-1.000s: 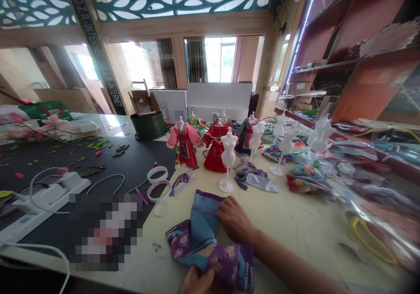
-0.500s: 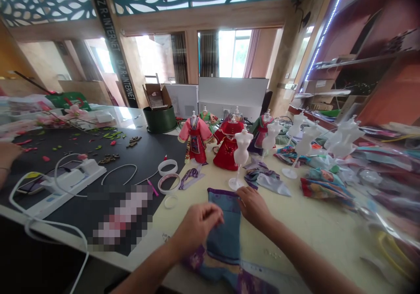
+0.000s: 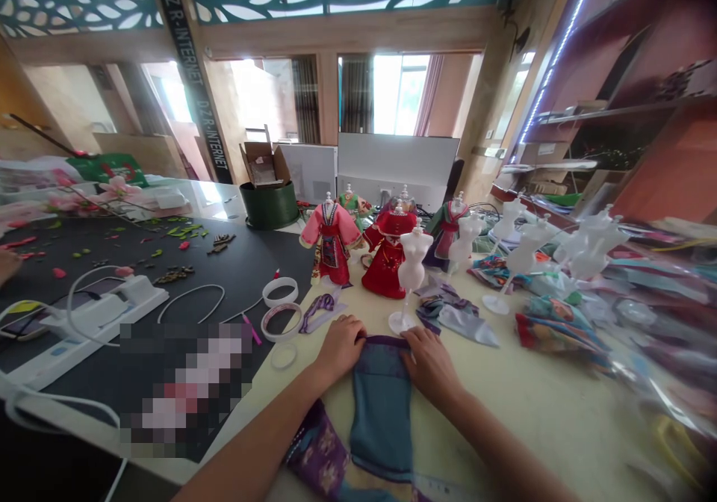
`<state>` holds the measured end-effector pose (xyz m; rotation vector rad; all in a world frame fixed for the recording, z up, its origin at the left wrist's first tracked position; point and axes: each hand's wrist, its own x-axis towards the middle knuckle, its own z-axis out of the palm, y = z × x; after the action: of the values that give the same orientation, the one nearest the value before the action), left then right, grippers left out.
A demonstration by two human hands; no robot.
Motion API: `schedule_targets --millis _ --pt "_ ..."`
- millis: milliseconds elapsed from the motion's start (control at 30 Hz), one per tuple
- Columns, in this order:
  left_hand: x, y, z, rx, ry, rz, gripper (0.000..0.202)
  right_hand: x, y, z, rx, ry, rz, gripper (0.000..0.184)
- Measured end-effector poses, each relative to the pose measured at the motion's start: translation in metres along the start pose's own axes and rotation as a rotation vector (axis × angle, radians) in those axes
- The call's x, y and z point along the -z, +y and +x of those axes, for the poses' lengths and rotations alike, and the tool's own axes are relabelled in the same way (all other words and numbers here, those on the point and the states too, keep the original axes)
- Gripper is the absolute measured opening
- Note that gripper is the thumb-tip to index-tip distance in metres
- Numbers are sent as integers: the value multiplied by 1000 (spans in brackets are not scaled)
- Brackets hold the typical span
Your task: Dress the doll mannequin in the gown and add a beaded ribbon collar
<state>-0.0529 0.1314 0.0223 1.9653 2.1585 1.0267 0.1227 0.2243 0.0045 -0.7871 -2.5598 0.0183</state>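
A small teal and purple doll garment (image 3: 382, 405) lies flat on the cream table (image 3: 526, 405) in front of me. My left hand (image 3: 339, 344) grips its upper left corner, fingers curled on the purple top edge. My right hand (image 3: 430, 361) holds the upper right corner the same way. Just beyond the garment stands a bare white mannequin (image 3: 413, 267) on a round base. Behind it stand a dressed pink doll figure (image 3: 330, 239) and a red one (image 3: 388, 252).
Fabric pieces (image 3: 456, 315) and more white mannequins (image 3: 526, 252) crowd the right side. Tape rings (image 3: 278, 309) lie left of my hands at the edge of a black mat (image 3: 168, 278). A white power strip (image 3: 89, 319) with cables, a green round box (image 3: 272, 203) and another person's hand (image 3: 7, 263) sit farther left.
My left hand came up from the garment's lower part to its top left corner. My right hand stayed at the top right. The garment now lies stretched flat between them.
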Motion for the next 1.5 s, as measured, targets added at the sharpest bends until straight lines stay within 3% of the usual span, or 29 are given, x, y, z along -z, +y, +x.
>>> schedule_targets --millis 167,367,533,600,767,933,1033,1167,1233,1367,1500 --pt "5 -3 1 -95 -10 -42 17 -2 5 -3 13 70 108 27" --pt "12 7 -2 -201 -50 -176 16 6 -2 -2 123 141 340 40" --pt "9 11 -5 -131 -82 -299 7 12 -9 0 201 62 577 10" --pt "8 11 -6 -76 -111 -349 6 12 -8 -2 150 22 655 8" --pt "10 12 -3 -16 -263 -489 25 11 -3 -5 -99 -63 884 9" --pt "17 17 -3 74 -365 -732 20 22 -7 -3 -250 -202 1109 23" --pt "18 18 -5 161 -390 -904 28 29 -12 -3 -201 -381 1112 25" --pt "12 19 -6 263 -403 -1060 31 33 -11 -5 -165 -643 1278 22" --pt "11 20 -6 297 -417 -1115 32 34 -7 -6 -210 -615 1385 19" --pt "13 23 -7 337 -524 -1195 34 34 -2 -7 -313 -432 1658 16" --pt "14 24 -9 358 -603 -1261 31 35 -5 -6 -395 -422 1805 20"
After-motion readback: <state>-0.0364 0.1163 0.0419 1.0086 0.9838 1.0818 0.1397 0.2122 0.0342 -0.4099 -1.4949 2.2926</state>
